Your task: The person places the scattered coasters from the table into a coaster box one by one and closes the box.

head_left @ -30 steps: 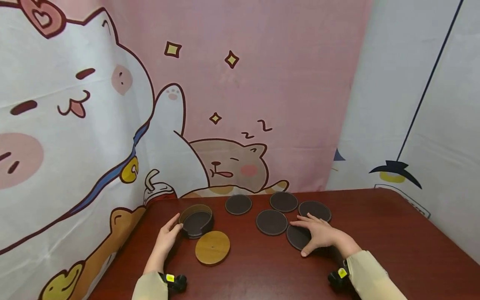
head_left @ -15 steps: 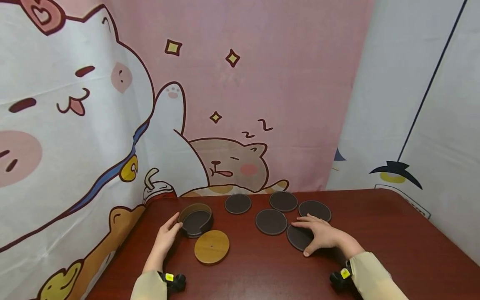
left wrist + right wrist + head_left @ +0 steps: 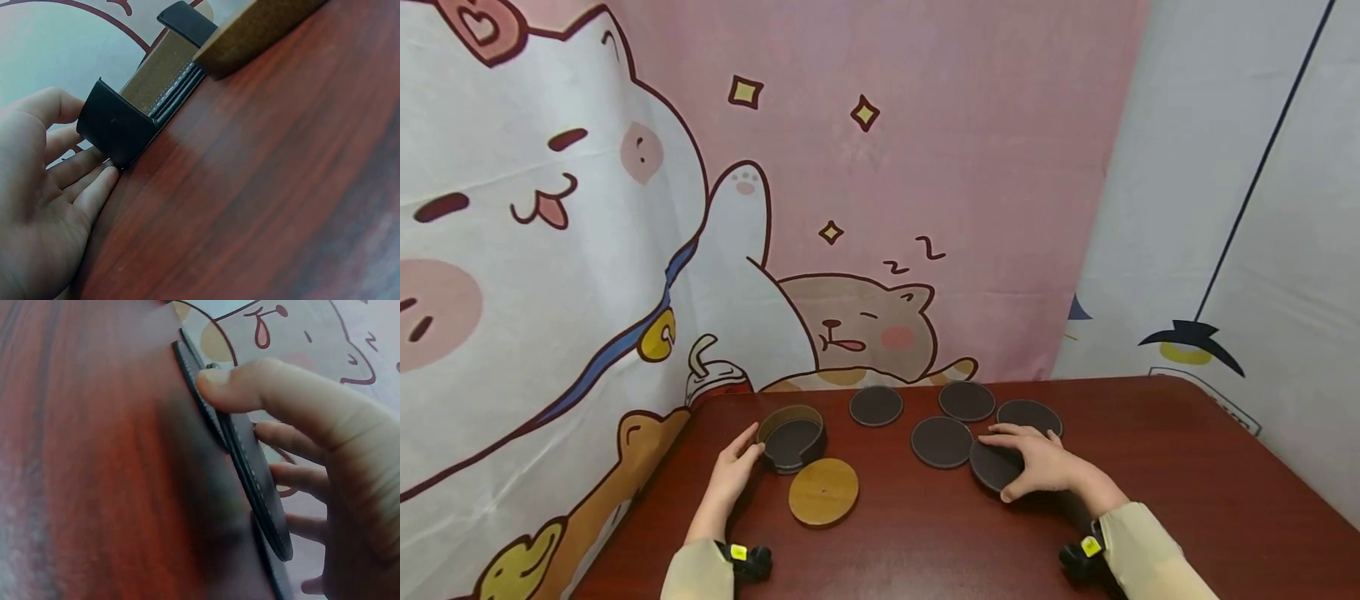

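Note:
My left hand (image 3: 733, 473) cups the left side of a dark round holder (image 3: 791, 414) with a brown inner wall and a front notch. In the left wrist view its thumb and fingers lie against the holder's black outer wall (image 3: 115, 125). My right hand (image 3: 1045, 465) holds a dark round coaster (image 3: 991, 467) by its edges, thumb at the near side. The right wrist view shows this coaster (image 3: 257, 465) slightly raised, with a stitched rim. A round wooden disc (image 3: 823, 493) lies just in front of the holder.
Other dark coasters lie flat on the red-brown table (image 3: 910, 542): one at the back middle (image 3: 876, 406), one left of my right hand (image 3: 942, 442), one behind that (image 3: 967, 402), and one partly behind my right hand (image 3: 1028, 414). A cartoon-printed cloth (image 3: 985, 183) hangs behind.
My right hand has closed on the coaster and raised it slightly, shifting it a little left. My left hand and the holder have stayed in place.

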Action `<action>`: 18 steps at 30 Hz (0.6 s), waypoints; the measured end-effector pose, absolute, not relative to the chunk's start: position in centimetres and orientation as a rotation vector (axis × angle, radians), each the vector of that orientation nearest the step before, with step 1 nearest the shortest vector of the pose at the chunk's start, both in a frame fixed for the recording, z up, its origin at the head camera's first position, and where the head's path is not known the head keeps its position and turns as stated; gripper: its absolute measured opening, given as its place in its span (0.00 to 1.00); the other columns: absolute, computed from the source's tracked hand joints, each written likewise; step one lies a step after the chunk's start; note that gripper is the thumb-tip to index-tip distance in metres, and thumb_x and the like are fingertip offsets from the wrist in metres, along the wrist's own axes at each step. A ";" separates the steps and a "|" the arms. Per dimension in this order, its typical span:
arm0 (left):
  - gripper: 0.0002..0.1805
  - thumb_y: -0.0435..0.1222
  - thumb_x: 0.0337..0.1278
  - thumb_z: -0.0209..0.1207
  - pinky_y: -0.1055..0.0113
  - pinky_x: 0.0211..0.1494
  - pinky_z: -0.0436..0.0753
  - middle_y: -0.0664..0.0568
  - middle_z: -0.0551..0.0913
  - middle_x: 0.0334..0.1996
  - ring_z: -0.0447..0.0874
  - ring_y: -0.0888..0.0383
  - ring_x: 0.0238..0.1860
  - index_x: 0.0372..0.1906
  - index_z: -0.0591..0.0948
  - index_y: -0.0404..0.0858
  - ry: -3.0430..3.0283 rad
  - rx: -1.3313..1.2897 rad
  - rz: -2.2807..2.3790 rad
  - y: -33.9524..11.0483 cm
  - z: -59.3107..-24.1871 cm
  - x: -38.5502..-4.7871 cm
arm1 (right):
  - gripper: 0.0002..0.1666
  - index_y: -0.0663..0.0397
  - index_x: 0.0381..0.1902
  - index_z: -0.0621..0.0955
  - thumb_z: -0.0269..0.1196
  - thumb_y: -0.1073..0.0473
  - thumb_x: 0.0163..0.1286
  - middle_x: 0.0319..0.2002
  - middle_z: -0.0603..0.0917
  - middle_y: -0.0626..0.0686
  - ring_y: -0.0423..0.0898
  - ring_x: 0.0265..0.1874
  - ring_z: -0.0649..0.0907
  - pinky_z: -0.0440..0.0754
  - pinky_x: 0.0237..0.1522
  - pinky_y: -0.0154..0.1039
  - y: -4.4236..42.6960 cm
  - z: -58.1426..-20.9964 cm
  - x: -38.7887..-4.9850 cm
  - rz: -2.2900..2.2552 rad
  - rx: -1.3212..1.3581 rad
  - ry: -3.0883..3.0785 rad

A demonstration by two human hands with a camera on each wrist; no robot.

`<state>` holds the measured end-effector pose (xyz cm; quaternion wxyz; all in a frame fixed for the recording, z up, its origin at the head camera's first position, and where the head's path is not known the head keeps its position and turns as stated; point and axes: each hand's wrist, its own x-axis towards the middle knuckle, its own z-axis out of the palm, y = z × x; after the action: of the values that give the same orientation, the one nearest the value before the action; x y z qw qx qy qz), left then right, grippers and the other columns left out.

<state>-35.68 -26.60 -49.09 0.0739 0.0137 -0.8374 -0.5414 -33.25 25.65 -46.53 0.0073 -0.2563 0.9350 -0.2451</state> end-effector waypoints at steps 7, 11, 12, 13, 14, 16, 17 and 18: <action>0.29 0.37 0.68 0.52 0.46 0.70 0.57 0.39 0.63 0.71 0.56 0.42 0.71 0.72 0.65 0.37 -2.534 0.057 -1.601 -26.7 -49.3 -35.5 | 0.52 0.46 0.67 0.73 0.75 0.44 0.41 0.69 0.64 0.61 0.65 0.66 0.62 0.69 0.51 0.58 25.5 -45.6 -33.0 -0.887 -0.867 2.873; 0.29 0.37 0.68 0.52 0.47 0.70 0.57 0.39 0.63 0.70 0.56 0.42 0.71 0.72 0.65 0.37 -2.537 0.056 -1.594 -26.7 -49.3 -35.6 | 0.52 0.47 0.67 0.74 0.75 0.44 0.40 0.69 0.65 0.60 0.65 0.66 0.62 0.69 0.51 0.57 25.3 -45.2 -32.7 -0.901 -0.877 2.895; 0.29 0.37 0.68 0.52 0.47 0.70 0.57 0.39 0.63 0.71 0.56 0.41 0.71 0.72 0.65 0.37 -2.536 0.053 -1.596 -26.7 -49.2 -35.6 | 0.52 0.47 0.67 0.74 0.75 0.45 0.40 0.69 0.65 0.60 0.65 0.66 0.63 0.69 0.51 0.57 25.3 -45.0 -32.6 -0.901 -0.880 2.904; 0.29 0.37 0.68 0.52 0.47 0.70 0.58 0.38 0.62 0.71 0.56 0.41 0.71 0.72 0.65 0.37 -2.534 0.051 -1.600 -26.7 -49.2 -35.6 | 0.51 0.47 0.66 0.74 0.76 0.45 0.40 0.69 0.66 0.59 0.65 0.66 0.63 0.69 0.51 0.57 25.3 -44.9 -32.5 -0.899 -0.879 2.912; 0.29 0.37 0.68 0.52 0.47 0.70 0.58 0.38 0.62 0.71 0.56 0.41 0.71 0.72 0.65 0.37 -2.533 0.051 -1.603 -26.7 -49.2 -35.7 | 0.51 0.47 0.66 0.75 0.76 0.45 0.40 0.69 0.66 0.59 0.65 0.66 0.63 0.69 0.51 0.57 25.3 -44.8 -32.5 -0.899 -0.879 2.917; 0.29 0.37 0.68 0.52 0.47 0.70 0.58 0.38 0.62 0.70 0.56 0.41 0.71 0.72 0.65 0.37 -2.530 0.054 -1.605 -26.6 -49.2 -35.7 | 0.51 0.47 0.66 0.75 0.76 0.46 0.40 0.69 0.66 0.58 0.65 0.66 0.63 0.69 0.51 0.57 25.3 -44.6 -32.4 -0.898 -0.880 2.924; 0.29 0.37 0.68 0.52 0.47 0.70 0.58 0.38 0.62 0.70 0.56 0.41 0.71 0.72 0.65 0.37 -2.528 0.057 -1.607 -26.6 -49.2 -35.7 | 0.51 0.47 0.66 0.75 0.76 0.46 0.40 0.69 0.66 0.58 0.65 0.66 0.63 0.69 0.50 0.57 25.3 -44.6 -32.4 -0.896 -0.881 2.928; 0.29 0.37 0.68 0.52 0.47 0.70 0.58 0.37 0.63 0.70 0.56 0.41 0.71 0.72 0.65 0.37 -2.527 0.057 -1.607 -26.6 -49.1 -35.7 | 0.51 0.47 0.66 0.75 0.76 0.46 0.40 0.69 0.66 0.58 0.65 0.66 0.63 0.69 0.50 0.56 25.3 -44.6 -32.4 -0.898 -0.880 2.930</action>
<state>-35.67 -26.61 -49.14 0.0732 0.0190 -0.8414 -0.5352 -32.36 25.34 -44.56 -0.0234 -0.2759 0.9187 -0.2816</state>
